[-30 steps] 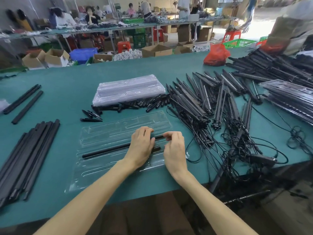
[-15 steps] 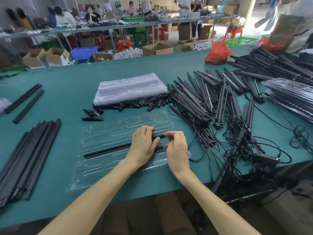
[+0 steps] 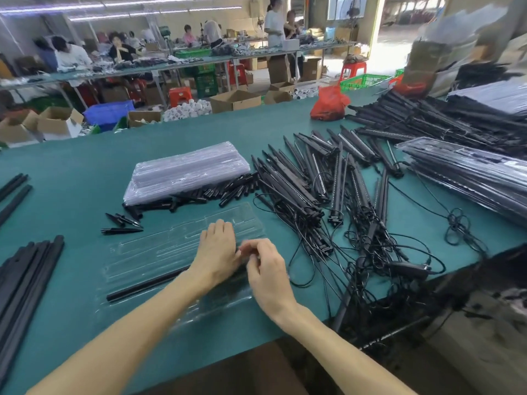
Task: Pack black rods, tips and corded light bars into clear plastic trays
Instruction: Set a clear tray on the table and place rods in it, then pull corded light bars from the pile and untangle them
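Head view: clear tray [image 3: 159,252] holds one black rod [image 3: 145,285].

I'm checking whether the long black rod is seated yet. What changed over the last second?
The right hand edged left until its curled fingers meet the left hand, hiding the stretch of long black rod that showed between them. The left hand still rests flat on that rod in the clear plastic tray. Nothing was let go; rod and tray stayed put.

black rod [image 3: 145,286] end hidden under left hand [image 3: 218,252], rod stack [image 3: 25,277] cropped left
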`<state>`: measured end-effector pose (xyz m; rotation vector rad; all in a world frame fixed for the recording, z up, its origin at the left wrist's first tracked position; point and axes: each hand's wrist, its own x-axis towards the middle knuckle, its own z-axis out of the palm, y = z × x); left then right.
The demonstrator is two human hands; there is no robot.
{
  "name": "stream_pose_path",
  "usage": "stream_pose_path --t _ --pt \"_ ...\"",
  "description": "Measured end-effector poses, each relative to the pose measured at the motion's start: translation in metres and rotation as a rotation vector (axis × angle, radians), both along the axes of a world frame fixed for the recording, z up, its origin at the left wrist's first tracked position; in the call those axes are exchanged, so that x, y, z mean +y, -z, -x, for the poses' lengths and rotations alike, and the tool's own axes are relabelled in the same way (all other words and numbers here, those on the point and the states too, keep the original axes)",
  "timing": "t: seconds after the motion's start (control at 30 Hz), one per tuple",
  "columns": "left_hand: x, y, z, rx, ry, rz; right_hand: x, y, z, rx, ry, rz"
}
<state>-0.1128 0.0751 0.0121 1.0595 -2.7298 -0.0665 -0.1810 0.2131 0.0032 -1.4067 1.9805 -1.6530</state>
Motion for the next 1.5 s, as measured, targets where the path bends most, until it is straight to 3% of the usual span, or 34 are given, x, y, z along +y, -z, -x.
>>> stream_pose_path --t 0.13,0.4,0.53,0.67,0.77,0.87,0.97,1.23,1.5 --pt "0.003 -0.002 0.026 0.194 -0.037 -0.04 0.01 -0.008 0.012 -0.017 -0.017 -0.005" --pt "0.013 0.029 0.032 0.146 -0.078 -0.14 0.01 -0.048 0.092 -0.035 0.108 -0.023" --pt "0.013 0.03 0.03 0.17 -0.068 -0.127 -0.014 -0.071 0.168 -0.003 0.314 -0.07" --pt "0.012 0.03 0.03 0.166 -0.07 -0.115 -0.024 -0.055 0.242 0.351 0.66 -0.531" --pt "0.012 0.03 0.03 0.172 -0.074 -0.122 -0.018 -0.038 0.271 0.297 0.752 -0.863" --pt "0.012 0.029 0.031 0.181 -0.081 -0.121 -0.016 -0.029 0.279 0.289 0.719 -0.96" --pt "0.012 0.029 0.031 0.182 -0.086 -0.121 -0.014 -0.029 0.282 0.239 0.681 -0.912" --pt "0.014 0.028 0.03 0.174 -0.091 -0.133 0.0 -0.061 0.292 -0.244 0.713 -0.47" --pt "0.015 0.025 0.03 0.167 -0.091 -0.131 -0.005 -0.107 0.282 -0.273 0.584 -0.331"
